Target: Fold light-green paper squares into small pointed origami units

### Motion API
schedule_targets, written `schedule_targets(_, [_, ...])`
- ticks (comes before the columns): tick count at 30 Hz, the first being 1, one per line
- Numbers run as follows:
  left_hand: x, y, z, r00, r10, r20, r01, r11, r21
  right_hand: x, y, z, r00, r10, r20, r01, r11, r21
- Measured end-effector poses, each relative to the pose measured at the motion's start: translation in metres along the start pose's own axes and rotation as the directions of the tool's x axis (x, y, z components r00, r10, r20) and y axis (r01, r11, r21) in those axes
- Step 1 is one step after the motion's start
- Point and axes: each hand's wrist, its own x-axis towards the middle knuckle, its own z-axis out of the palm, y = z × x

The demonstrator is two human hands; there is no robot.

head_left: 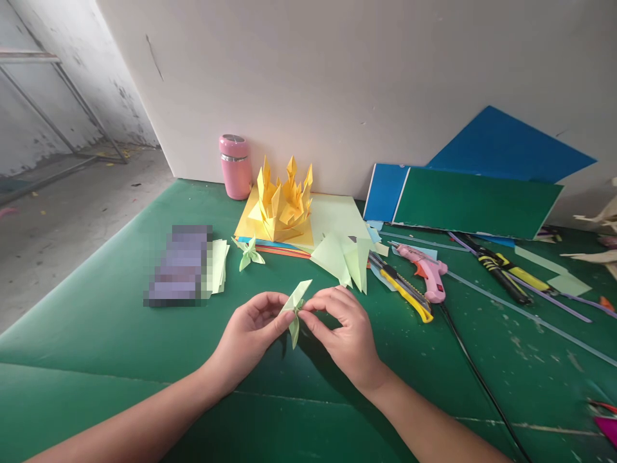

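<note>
A small folded piece of light green paper (295, 307) is pinched between both hands above the green table (96, 334). My left hand (250, 331) grips its left side with thumb and forefinger. My right hand (344, 328) pinches its right side, fingers curled. One pointed flap sticks up, another hangs down. A finished light green paper flower (249, 253) lies farther back on the table. Loose light green folded sheets (343, 256) lie beyond my right hand.
A yellow origami crown (283, 202) sits on coloured sheets by the wall, next to a pink flask (235, 166). A pink glue gun (427, 271), yellow utility knives (402, 288), blue and green boards (475, 199) and paper strips lie to the right. A blurred object (178, 265) lies left.
</note>
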Motion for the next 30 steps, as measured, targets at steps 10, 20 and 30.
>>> schedule_targets(10, [0.0017, -0.0023, -0.0025, 1.000, 0.014, -0.027, -0.014, 1.000, 0.001, 0.0000, -0.0022, -0.0010, 0.997, 0.007, 0.079, -0.014, 0.996, 0.088])
schedule_targets(20, [0.0018, -0.0010, -0.0047, 0.998, 0.064, -0.030, -0.063, 0.997, 0.041, 0.0001, 0.0040, 0.0002, 0.998, 0.007, 0.066, -0.010, 0.999, 0.039])
schedule_targets(30, [0.0044, -0.0028, -0.0051, 0.995, 0.100, 0.015, -0.100, 0.995, 0.002, -0.0004, 0.0036, 0.0016, 0.998, -0.030, 0.047, 0.030, 0.999, 0.015])
